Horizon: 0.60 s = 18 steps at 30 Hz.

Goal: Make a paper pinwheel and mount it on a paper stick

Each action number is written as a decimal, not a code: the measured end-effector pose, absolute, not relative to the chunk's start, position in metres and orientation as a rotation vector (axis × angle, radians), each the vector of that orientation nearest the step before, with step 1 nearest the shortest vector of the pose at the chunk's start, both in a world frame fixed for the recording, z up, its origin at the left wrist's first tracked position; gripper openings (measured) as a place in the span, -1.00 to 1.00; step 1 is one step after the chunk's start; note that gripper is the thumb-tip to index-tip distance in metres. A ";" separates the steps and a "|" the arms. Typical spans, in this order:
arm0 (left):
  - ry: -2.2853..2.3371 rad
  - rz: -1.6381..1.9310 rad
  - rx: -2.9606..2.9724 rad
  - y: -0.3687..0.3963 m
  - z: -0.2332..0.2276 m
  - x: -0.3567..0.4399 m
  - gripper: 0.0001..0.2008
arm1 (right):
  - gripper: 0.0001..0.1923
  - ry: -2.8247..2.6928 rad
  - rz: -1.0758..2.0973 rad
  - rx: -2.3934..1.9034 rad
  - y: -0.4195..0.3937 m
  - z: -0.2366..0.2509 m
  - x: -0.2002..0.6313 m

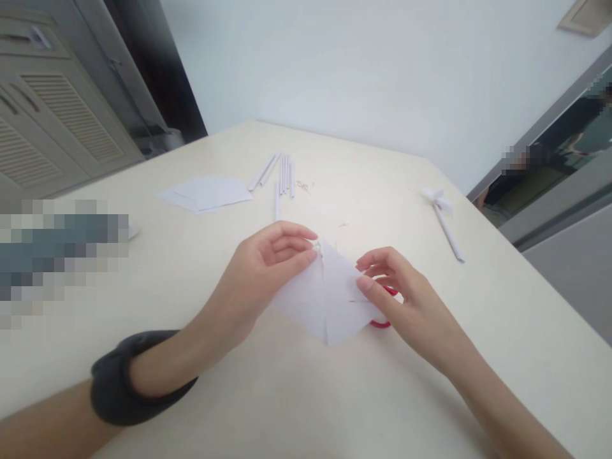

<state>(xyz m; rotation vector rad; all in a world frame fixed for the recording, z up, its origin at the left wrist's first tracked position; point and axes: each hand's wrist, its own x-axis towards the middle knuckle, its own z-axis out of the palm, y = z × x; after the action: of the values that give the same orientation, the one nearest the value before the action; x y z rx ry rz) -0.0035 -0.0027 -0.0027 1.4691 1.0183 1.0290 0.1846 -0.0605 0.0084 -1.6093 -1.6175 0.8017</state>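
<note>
A creased white sheet of paper [342, 293] lies tilted between my two hands, with a fold line down its middle. My left hand [268, 261], with a black band on the wrist, pinches its upper edge between thumb and fingers. A small pale bit sits at those fingertips, too blurred to name. At the sheet's right edge, my right hand [396, 290] has its thumb on the near side and curled fingers behind. Partly covered by the paper and my right hand are red-handled scissors [381, 324].
Beyond my left hand lie a stack of white paper [210, 194] and several rolled paper sticks [285, 175]. Small thin pieces [303, 186] are beside them. A paper pinwheel on a stick [448, 233] rests at the right. A white wall [344, 76] borders the table's back.
</note>
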 end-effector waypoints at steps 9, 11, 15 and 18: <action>0.862 0.856 1.443 -0.005 -0.007 -0.005 -0.79 | -0.90 -1.592 0.771 -1.618 -0.055 0.007 0.189; 0.802 0.801 1.456 -0.006 -0.006 -0.004 -0.79 | -0.89 -1.565 0.827 -1.634 -0.056 0.008 0.188; 0.840 0.581 1.431 -0.008 0.004 0.000 -0.76 | -0.89 -1.563 0.847 -1.615 -0.058 0.007 0.187; 0.909 0.431 1.458 -0.010 0.009 0.002 -0.77 | -0.91 -1.598 0.830 -1.550 -0.059 0.005 0.187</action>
<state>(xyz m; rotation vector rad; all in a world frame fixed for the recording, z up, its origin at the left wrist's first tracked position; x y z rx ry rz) 0.0023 -0.0097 0.0089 1.4584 0.9089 0.4308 0.1875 -0.0585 0.0045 -1.5500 -1.5979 0.8304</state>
